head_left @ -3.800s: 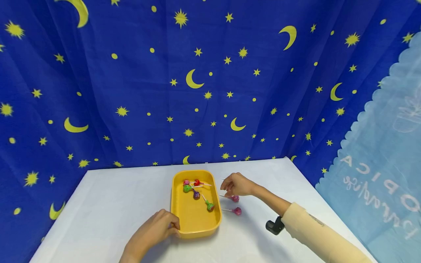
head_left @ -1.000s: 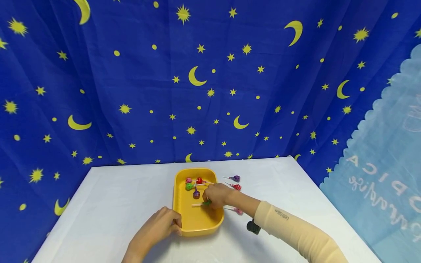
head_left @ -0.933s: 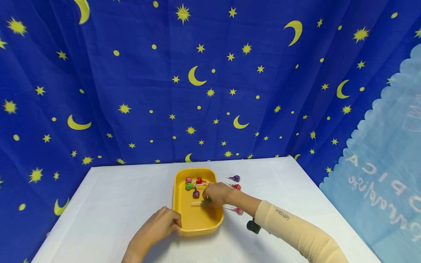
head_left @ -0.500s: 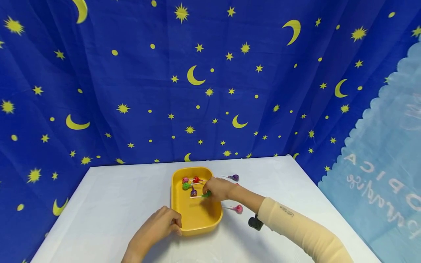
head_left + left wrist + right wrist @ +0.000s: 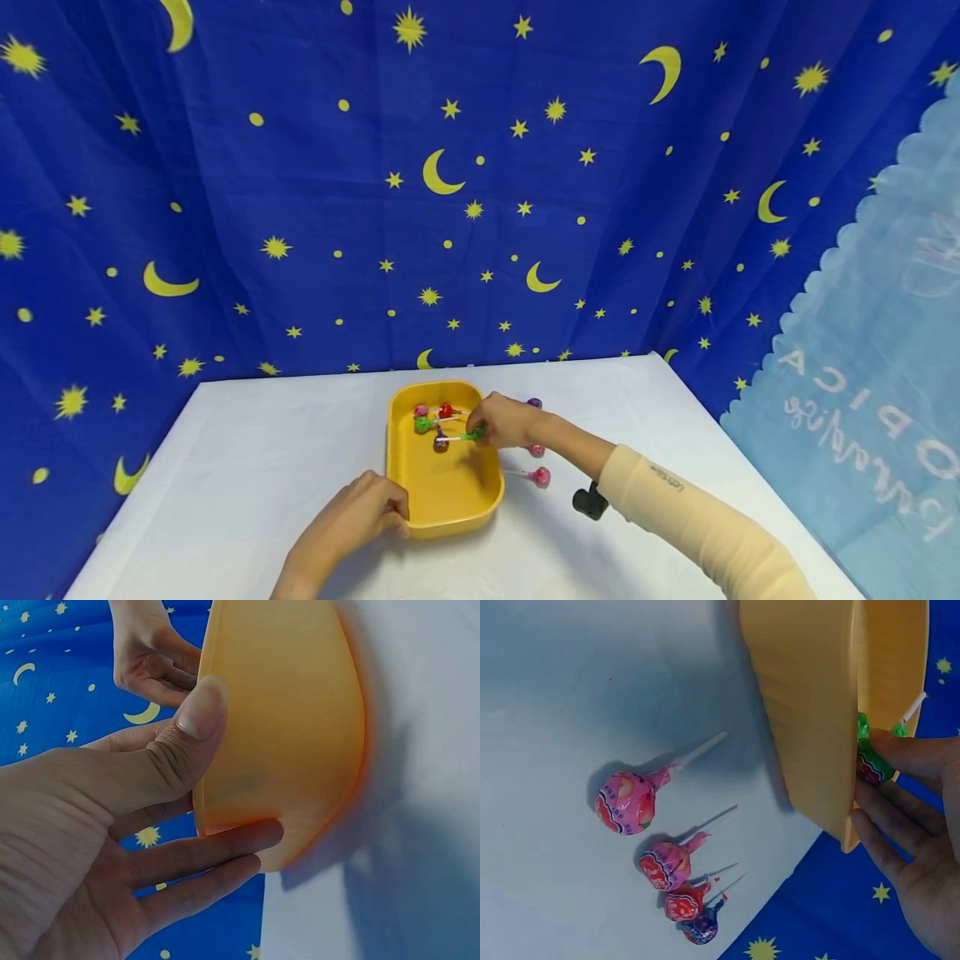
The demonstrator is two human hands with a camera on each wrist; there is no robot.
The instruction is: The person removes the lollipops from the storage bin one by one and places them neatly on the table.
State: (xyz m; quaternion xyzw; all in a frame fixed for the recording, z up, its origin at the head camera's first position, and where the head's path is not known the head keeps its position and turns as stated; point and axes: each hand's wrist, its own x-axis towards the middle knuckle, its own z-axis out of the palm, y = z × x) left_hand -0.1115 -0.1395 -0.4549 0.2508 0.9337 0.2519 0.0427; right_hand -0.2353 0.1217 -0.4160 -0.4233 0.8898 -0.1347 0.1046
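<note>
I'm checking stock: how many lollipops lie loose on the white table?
4, right of the yellow tray, nearest the person first: a pink lollipop, another pink lollipop, a red lollipop and a purple lollipop. More may be hidden.

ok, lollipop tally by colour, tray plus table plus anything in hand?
Pink lollipops: 3
Red lollipops: 2
Green lollipops: 2 (one held)
Purple lollipops: 2
Total: 9

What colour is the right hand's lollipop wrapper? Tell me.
The wrapper is green with some red, clearest in the right wrist view.
</note>
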